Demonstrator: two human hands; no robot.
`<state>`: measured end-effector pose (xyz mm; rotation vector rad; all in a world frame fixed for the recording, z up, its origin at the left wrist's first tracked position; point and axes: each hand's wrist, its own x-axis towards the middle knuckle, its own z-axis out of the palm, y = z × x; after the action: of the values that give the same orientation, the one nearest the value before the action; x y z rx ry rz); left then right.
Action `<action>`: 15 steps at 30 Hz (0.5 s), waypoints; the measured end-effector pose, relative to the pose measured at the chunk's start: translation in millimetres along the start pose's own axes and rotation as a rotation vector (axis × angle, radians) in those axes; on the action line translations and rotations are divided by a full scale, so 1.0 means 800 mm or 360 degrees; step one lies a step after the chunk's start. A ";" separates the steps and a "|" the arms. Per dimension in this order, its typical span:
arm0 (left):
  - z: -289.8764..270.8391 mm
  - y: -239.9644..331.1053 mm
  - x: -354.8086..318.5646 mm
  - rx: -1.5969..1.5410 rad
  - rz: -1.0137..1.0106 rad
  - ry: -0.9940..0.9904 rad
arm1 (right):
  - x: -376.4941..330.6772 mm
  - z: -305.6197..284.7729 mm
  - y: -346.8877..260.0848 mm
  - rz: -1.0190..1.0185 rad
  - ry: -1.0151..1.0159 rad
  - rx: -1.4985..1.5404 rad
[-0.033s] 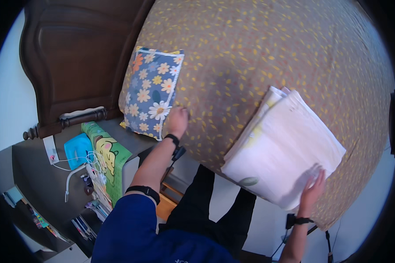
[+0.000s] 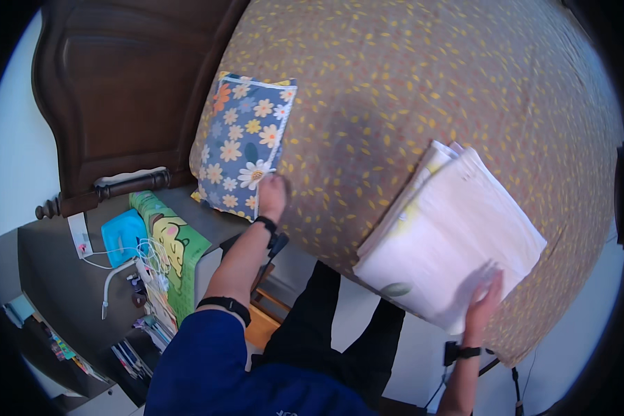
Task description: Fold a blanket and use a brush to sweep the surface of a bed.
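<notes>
The grip of the left hand (image 2: 272, 196) is closed on the lower corner of the floral pillow (image 2: 245, 142) — the fingers curl over the edge where a white flower is printed, near 9 o'clock from the middle of the view. The right hand (image 2: 484, 303) has no closed grip; its fingers are spread flat and rest on the near corner of the folded white sheet (image 2: 454, 232), at about 4 o'clock.

The pillow is blue with orange, yellow and white flowers. It lies on the bed (image 2: 423, 83) at its head end, just beside the dark wooden headboard (image 2: 128, 97), which stands at 10 o'clock. The folded sheet lies on the same bed, well apart from the pillow, close to the bed edge that faces the person, and one faint leaf print shows at its lower corner. The bed cover is brown with many small yellow leaves.

At 8 o'clock, beside the bed, a grey bedside shelf (image 2: 62, 277) carries a light blue box (image 2: 123, 236), a green picture book (image 2: 170, 260) and some white cables (image 2: 149, 258) — these touch each other.
</notes>
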<state>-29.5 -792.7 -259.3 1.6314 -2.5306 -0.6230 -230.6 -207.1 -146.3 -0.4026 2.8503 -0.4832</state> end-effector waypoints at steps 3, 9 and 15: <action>-0.048 -0.136 0.003 0.0264 -0.0795 0.0193 | -0.041 0.066 -0.137 -0.0231 -0.0465 0.0292; -0.091 -0.209 0.024 -0.1005 -0.1711 0.0027 | -0.132 0.151 -0.288 -0.0182 -0.0965 0.0053; -0.097 -0.222 0.029 -0.1763 -0.1740 0.0049 | -0.093 0.134 -0.297 0.0003 -0.0934 0.0580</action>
<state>133.6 -899.4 -257.1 2.1500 -0.6225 -1.5769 -78.4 -431.2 -149.4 -0.3919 2.1466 -0.7276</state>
